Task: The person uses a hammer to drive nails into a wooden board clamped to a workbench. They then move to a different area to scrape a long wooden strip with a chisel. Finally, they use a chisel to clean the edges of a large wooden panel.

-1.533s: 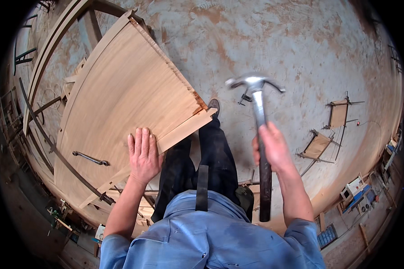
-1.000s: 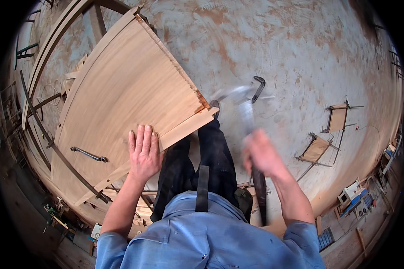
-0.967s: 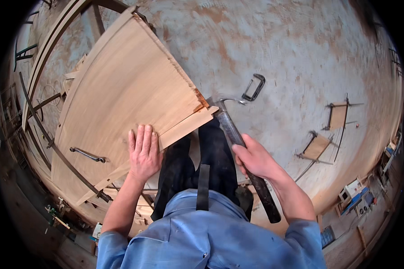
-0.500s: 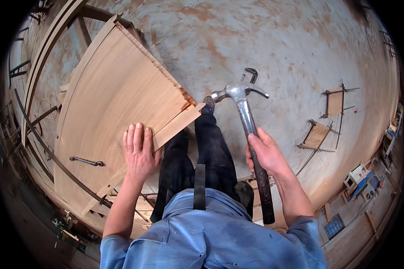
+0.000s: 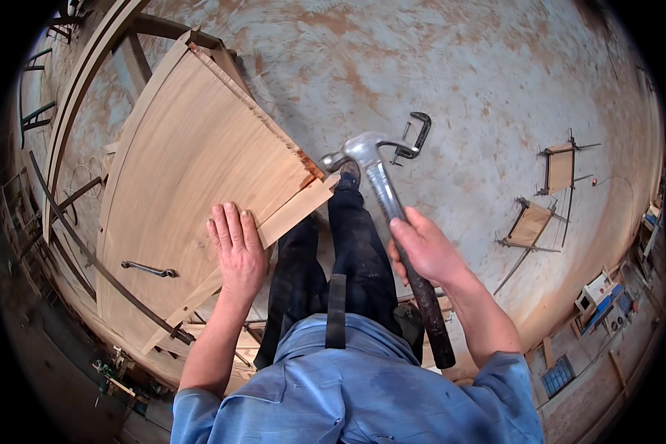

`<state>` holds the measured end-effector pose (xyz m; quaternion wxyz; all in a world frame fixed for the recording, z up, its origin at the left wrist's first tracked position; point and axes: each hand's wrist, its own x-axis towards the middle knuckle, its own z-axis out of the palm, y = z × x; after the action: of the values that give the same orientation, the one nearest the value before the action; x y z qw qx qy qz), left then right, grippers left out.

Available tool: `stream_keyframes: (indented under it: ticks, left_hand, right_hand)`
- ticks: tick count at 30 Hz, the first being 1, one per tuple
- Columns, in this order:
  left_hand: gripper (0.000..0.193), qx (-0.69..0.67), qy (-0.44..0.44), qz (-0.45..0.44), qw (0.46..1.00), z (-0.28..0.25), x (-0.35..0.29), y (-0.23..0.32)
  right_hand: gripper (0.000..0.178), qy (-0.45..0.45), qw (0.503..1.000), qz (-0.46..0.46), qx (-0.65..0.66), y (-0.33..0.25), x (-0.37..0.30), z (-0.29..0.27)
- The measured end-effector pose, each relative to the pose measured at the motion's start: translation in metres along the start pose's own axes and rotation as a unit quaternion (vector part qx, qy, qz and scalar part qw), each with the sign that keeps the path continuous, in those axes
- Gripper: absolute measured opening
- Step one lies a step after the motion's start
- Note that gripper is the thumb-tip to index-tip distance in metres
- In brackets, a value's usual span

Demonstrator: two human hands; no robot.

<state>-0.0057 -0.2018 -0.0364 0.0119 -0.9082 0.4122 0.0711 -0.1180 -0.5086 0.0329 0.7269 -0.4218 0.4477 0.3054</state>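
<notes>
While the left hand (image 5: 237, 251) is pressed flat on the wood panel (image 5: 192, 192), the hammer (image 5: 392, 222) is gripped in the right hand (image 5: 425, 251). The edge strip (image 5: 292, 214) is best struck squarely, fingers kept back.

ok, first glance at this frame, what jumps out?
The claw hammer, gripped mid-handle by the right hand, head raised near the corner of the big wooden panel. The left hand lies flat on that panel by a loose-looking edge strip. Beyond the hammer head, a C-clamp lies on the concrete floor.
</notes>
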Motion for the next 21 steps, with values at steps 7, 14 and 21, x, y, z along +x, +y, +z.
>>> stream_keyframes:
  ticks: [7, 14, 21]
  left_hand:
    - [0.046, -0.002, 0.011, -0.017, 1.0, -0.005, 0.003, 0.005]
    - [0.042, 0.019, 0.009, -0.016, 1.0, -0.005, 0.004, 0.007]
    - [0.042, 0.003, 0.027, -0.02, 0.999, -0.003, 0.003, 0.009]
  right_hand:
    - [0.021, 0.081, 0.995, -0.035, 0.042, -0.009, -0.001, -0.014]
    - [0.022, -0.012, 0.998, -0.005, -0.062, -0.002, 0.002, 0.003]
    - [0.023, 0.143, 0.976, -0.11, 0.118, -0.01, 0.007, -0.016]
